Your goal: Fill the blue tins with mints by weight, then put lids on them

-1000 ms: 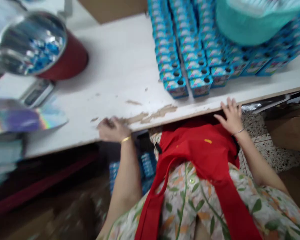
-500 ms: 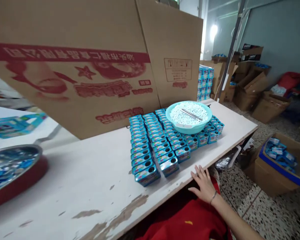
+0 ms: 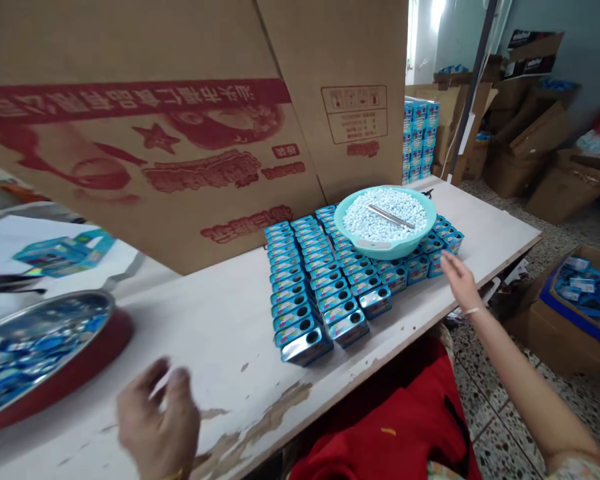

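My left hand point(image 3: 157, 420) hovers over the near part of the white table point(image 3: 220, 333), fingers loosely curled and blurred, with nothing seen in it. My right hand point(image 3: 459, 280) reaches out flat over the table's right side, fingers stretched toward the rows of small blue tins point(image 3: 330, 293). A teal bowl point(image 3: 385, 223) full of white pellets sits on top of the far tins, with a metal strip lying across the pellets.
A large cardboard sheet with red print point(image 3: 180, 120) stands behind the tins. A round metal tray on a red base point(image 3: 40, 347) holds blue pieces at left. Cardboard boxes point(image 3: 575, 307) stand on the speckled floor at right. A red apron point(image 3: 395, 420) covers my lap.
The view swung up from my lap to the table. My right hand left the table edge and rose toward the tins. My left hand came into view above the tabletop.
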`<state>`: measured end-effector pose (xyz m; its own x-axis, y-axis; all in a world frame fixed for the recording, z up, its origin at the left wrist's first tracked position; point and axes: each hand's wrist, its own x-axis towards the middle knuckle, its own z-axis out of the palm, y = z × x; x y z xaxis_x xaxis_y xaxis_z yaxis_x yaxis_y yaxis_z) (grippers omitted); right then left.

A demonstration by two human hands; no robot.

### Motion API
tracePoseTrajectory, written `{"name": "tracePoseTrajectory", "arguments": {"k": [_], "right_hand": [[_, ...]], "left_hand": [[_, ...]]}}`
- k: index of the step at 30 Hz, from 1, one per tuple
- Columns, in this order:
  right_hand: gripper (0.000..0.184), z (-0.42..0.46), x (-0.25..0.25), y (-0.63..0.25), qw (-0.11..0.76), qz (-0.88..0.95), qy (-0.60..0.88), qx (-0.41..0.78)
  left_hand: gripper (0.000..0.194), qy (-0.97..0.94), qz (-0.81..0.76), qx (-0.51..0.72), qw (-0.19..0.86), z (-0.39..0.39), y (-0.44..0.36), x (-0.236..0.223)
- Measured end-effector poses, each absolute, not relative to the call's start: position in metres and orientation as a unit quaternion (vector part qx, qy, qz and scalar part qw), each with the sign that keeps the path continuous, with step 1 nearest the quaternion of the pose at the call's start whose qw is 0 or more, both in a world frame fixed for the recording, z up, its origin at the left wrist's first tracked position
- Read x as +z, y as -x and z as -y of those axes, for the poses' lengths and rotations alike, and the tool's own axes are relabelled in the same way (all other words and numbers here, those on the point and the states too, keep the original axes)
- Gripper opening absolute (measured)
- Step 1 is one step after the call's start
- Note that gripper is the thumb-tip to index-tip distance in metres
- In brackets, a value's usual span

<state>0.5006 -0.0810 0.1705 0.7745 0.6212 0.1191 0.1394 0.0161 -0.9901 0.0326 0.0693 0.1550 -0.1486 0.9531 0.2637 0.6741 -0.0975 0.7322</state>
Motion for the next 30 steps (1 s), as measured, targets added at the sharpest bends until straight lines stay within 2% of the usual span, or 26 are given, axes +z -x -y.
{"name": "tracePoseTrajectory", "arguments": {"k": [3,6,9,12,17,23,30], "right_hand": [[0.076,0.020,0.196,-0.561,0.712,0.209,0.634,0.219],[0.066,-0.039,0.211,-0.597,0.717,0.200,0.593,0.306],[0.061,-0.076,0.215,-0.611,0.706,0.200,0.540,0.413],[0.060,-0.092,0.216,-0.616,0.696,0.152,0.528,0.462],[0.068,-0.101,0.219,-0.623,0.690,0.102,0.537,0.474],[0.068,-0.102,0.229,-0.633,0.679,0.102,0.551,0.475],[0.083,-0.073,0.279,-0.696,0.676,0.051,0.522,0.517]], "left_hand": [[0.053,-0.696,-0.540,0.401,0.252,-0.130,-0.122,0.198],[0.066,-0.715,-0.490,0.333,0.370,-0.201,-0.216,0.222],[0.084,-0.672,-0.529,0.266,0.446,-0.267,-0.292,0.227],[0.084,-0.623,-0.561,0.214,0.502,-0.308,-0.341,0.223],[0.066,-0.619,-0.611,0.225,0.439,-0.325,-0.372,0.219],[0.057,-0.579,-0.618,0.204,0.491,-0.317,-0.378,0.230],[0.070,-0.583,-0.606,0.205,0.501,-0.286,-0.442,0.309]]}}
